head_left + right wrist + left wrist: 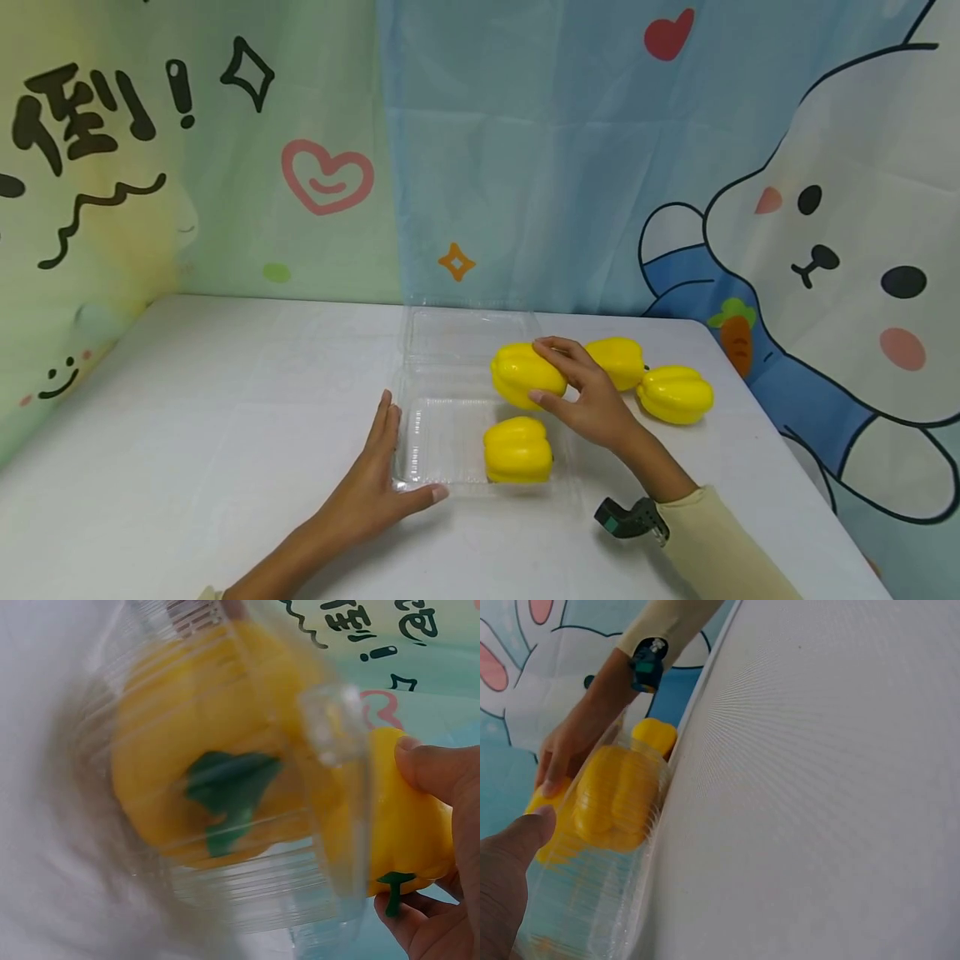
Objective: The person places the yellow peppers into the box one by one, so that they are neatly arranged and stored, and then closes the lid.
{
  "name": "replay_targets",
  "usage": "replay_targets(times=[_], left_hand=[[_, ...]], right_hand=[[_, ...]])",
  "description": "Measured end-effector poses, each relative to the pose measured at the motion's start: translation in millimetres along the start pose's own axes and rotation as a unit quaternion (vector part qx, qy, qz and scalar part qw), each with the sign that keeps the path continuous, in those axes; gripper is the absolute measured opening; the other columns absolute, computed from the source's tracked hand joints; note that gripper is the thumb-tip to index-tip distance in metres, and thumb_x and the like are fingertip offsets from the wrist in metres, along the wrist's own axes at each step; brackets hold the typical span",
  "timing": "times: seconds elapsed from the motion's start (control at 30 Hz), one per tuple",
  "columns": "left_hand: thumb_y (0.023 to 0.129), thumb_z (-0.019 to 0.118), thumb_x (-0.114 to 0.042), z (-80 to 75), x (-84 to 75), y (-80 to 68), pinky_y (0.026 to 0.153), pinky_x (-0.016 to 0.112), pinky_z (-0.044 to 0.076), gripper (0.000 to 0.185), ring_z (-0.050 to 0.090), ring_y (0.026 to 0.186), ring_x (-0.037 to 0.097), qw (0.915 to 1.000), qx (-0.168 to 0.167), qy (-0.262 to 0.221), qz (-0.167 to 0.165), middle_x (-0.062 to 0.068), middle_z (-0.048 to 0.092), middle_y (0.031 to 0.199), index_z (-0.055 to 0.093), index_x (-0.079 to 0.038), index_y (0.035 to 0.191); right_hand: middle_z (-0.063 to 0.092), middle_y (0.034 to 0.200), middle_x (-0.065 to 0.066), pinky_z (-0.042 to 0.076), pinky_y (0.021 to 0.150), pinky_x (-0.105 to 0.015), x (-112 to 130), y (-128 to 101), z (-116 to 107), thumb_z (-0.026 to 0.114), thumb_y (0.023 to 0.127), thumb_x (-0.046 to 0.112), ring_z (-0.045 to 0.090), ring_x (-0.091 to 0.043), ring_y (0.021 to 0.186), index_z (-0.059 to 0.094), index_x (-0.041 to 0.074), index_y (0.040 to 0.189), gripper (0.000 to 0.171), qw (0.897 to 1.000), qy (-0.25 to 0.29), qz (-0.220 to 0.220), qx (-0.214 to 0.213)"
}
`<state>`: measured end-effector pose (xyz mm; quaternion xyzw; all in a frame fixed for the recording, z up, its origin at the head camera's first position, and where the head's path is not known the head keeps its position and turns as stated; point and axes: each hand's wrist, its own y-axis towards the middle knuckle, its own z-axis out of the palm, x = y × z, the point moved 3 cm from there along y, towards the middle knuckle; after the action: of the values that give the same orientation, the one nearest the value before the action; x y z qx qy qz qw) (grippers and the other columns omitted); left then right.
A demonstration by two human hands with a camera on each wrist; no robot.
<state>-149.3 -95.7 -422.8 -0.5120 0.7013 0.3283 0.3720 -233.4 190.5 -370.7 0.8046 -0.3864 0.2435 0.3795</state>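
A clear plastic clamshell box (442, 433) lies open on the white table (225, 433), its lid (468, 333) folded back. One yellow bell pepper (517, 450) sits in the box's right side; the right wrist view shows it through the wall with its green stem (229, 799). My right hand (581, 392) grips a second yellow pepper (525, 375) over the box's far right corner, thumb below and fingers on top. My left hand (378, 475) lies flat against the box's left edge, thumb along its front.
Two more yellow peppers (618, 360) (675, 393) lie on the table right of the box, close to the right edge. A cartoon backdrop hangs behind the table. A small black device (632, 518) sits on my right wrist.
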Motion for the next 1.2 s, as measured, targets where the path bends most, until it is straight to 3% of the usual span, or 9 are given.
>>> replay_targets(times=[0.5, 1.2], left_hand=[[0.072, 0.083, -0.05, -0.2, -1.2, 1.4, 0.113, 0.05, 0.015, 0.125, 0.003, 0.146, 0.022, 1.0, 0.004, 0.003, -0.006, -0.004, -0.014, 0.161, 0.001, -0.006, 0.156], [0.072, 0.082, -0.052, 0.2, -0.5, -0.4, 0.113, 0.051, 0.016, 0.126, 0.006, 0.146, 0.025, 1.0, -0.001, 0.008, 0.004, 0.003, -0.01, 0.162, 0.002, -0.003, 0.155]], right_hand=[[0.043, 0.142, -0.009, 0.037, 0.105, -0.045, -6.5, -2.8, 7.9, 0.075, 0.087, 0.01, 0.044, -0.026, 0.129, 0.049, 0.004, 0.143, 0.062, 1.0, -0.001, 0.016, 0.007], [0.042, 0.144, -0.006, 0.034, 0.107, -0.049, -7.9, -5.3, 9.1, 0.076, 0.087, 0.022, 0.042, -0.025, 0.131, 0.05, 0.008, 0.143, 0.064, 0.997, -0.034, 0.046, 0.048]])
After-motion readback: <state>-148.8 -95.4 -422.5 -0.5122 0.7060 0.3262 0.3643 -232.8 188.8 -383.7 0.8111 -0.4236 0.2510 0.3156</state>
